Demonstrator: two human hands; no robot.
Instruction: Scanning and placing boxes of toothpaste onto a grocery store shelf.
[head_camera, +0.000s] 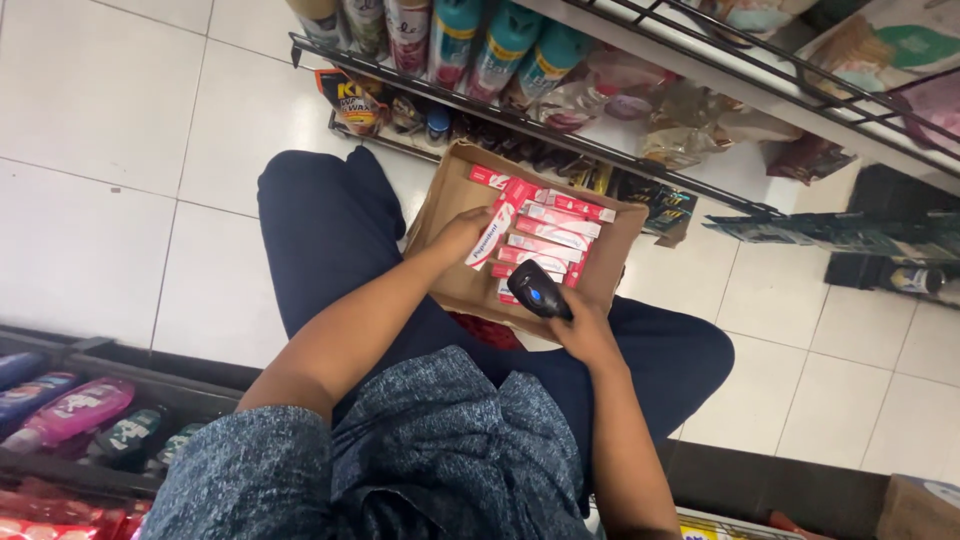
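We sit over a cardboard box (447, 215) of toothpaste cartons, a carton in one hand and a scanner in the other.

Our left hand (458, 238), near the centre of the frame, reaches in from the lower left with the forearm stretched out and the fingers closed on a red and white toothpaste carton (497, 222), tilted on end above the box. Our right hand (583, 330), just right of centre, comes up from the bottom edge and grips a black handheld scanner (536, 289), its head aimed at the stacked cartons (556, 238). The box rests on our dark trousers (325, 235). We cannot see the right fingertips, tucked under the scanner. The shelf goods (470, 40) at the top are cut off by the frame.
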